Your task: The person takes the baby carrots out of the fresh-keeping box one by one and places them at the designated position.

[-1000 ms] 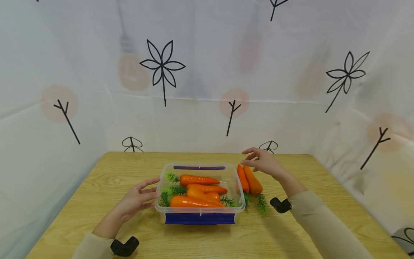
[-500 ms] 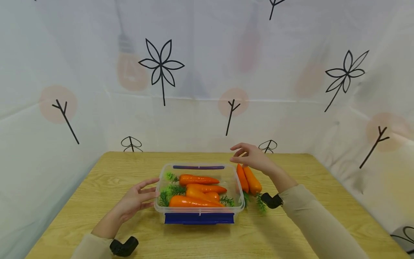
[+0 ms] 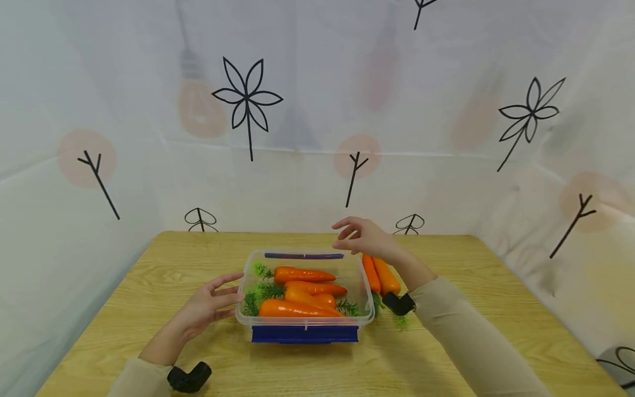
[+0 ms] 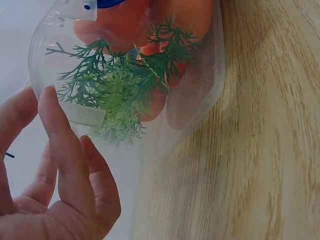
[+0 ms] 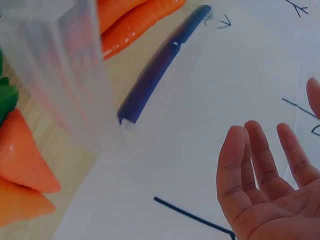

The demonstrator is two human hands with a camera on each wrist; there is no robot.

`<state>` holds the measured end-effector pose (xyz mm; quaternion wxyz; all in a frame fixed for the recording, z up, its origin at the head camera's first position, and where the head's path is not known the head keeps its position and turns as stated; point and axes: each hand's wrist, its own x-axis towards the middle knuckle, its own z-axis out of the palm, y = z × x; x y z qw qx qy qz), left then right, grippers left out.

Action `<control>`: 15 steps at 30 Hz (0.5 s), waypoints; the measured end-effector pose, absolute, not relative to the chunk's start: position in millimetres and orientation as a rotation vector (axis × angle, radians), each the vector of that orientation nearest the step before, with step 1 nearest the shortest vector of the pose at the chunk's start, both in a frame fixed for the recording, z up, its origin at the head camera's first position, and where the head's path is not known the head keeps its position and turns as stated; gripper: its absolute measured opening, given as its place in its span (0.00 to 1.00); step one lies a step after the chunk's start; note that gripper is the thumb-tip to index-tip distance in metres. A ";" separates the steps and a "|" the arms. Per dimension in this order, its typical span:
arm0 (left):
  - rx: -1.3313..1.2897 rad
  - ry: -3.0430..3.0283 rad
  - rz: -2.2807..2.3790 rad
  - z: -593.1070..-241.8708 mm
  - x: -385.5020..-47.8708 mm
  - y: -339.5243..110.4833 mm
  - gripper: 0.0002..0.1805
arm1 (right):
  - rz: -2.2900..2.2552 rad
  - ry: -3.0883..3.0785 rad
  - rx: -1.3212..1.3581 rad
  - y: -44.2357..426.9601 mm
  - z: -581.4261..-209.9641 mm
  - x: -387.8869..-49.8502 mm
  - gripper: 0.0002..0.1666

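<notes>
At a wooden table [image 3: 139,292], a spread left hand [image 3: 210,306] touches a plastic box [image 3: 305,334] while an empty right hand [image 3: 367,238] hovers, relaxed; carrots [image 3: 294,309] look light, slick, best gripped mid-body.

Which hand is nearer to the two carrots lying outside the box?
Right. The right hand hovers near the two carrots; the left hand is across the box, by its left rim.

Pale cloth backdrop [image 3: 292,187] (black flowers [image 3: 247,98], peach discs [image 3: 346,164]) behind a wood-grain tabletop [image 3: 149,292].
</notes>
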<state>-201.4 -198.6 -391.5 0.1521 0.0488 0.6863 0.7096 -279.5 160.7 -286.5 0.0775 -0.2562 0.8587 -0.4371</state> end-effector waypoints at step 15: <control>0.143 1.963 2.041 -391.1 -201.2 -198.6 0.37 | -1.150 2.365 -0.916 124.3 -292.5 -284.1 0.29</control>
